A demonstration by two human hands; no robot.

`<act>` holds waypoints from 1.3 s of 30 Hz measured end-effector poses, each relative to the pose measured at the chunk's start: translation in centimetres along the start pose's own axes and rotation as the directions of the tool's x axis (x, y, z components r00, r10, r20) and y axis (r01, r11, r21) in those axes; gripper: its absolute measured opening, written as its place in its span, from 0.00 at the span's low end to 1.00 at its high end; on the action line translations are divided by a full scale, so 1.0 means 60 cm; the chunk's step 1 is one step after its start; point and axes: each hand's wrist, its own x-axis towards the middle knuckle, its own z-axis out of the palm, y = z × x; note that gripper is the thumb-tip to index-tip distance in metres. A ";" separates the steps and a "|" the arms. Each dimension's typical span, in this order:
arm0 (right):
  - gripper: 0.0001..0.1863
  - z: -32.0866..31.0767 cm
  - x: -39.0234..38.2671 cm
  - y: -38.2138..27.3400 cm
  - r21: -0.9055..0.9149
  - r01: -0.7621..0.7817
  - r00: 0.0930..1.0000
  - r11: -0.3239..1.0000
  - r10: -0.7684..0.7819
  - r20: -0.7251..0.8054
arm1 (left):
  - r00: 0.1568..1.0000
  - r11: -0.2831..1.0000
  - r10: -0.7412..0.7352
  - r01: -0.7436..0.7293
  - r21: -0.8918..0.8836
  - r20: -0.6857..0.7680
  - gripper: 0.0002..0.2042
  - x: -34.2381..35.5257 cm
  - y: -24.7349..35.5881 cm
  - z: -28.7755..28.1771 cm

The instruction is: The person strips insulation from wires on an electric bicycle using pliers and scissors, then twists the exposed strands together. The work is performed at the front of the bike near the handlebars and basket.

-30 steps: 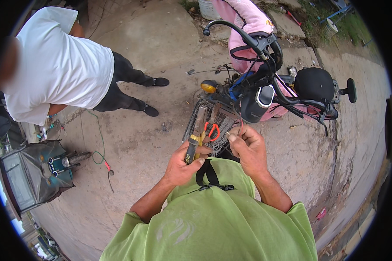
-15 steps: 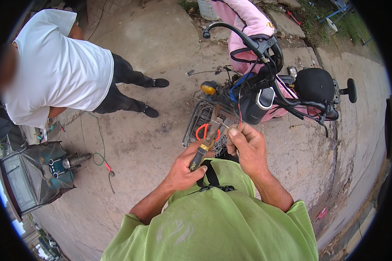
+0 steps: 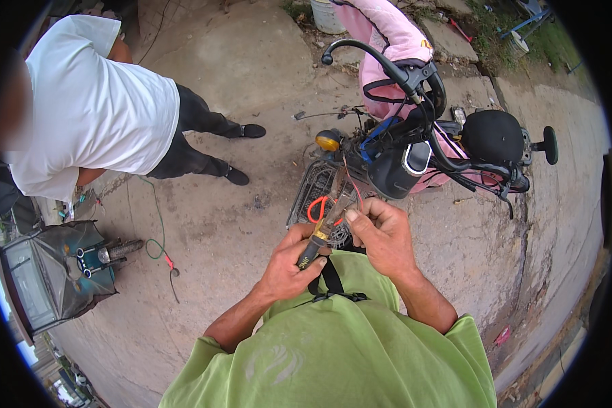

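My left hand (image 3: 290, 264) is closed around the black and yellow handle of rusty-jawed pliers (image 3: 314, 249), their metal end pointing away from me. Just to the right, my right hand (image 3: 382, 234) pinches a thin reddish wire (image 3: 353, 182) between thumb and forefinger, close beside the pliers. The wire's other end runs up toward the front of an electric scooter (image 3: 404, 163); its tip at my fingers is too small to make out. Below the tool, orange loop handles (image 3: 317, 208), like those of scissors, lie over a black wire basket (image 3: 311, 183).
A person in a white shirt (image 3: 95, 95) stands at the left. The scooter has a pink cover (image 3: 387, 34), an orange turn light (image 3: 328, 141) and black handlebars. A green cable (image 3: 158, 224) lies on the concrete, near a covered three-wheeler (image 3: 54, 272). A white bucket (image 3: 328, 17) stands behind.
My right hand has shifted slightly left and toward me, closer to the pliers. The wire now slants from the upper left instead of hanging nearly straight. The left hand keeps its grip.
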 end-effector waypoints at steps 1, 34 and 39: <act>0.11 0.000 0.000 0.000 -0.014 -0.007 1.000 1.000 0.007 -0.002 | 1.000 1.000 -0.004 0.004 0.006 -0.005 0.09 -0.001 0.000 0.001; 0.09 0.015 -0.011 0.017 -0.035 -0.048 0.997 0.998 0.050 0.055 | 0.934 0.755 -0.307 0.125 -0.643 -0.180 0.10 0.057 -0.002 0.026; 0.09 0.013 -0.007 0.022 0.244 -0.090 0.996 0.966 0.085 0.031 | 0.951 0.630 -0.266 0.048 -0.775 -0.158 0.06 0.069 -0.001 0.028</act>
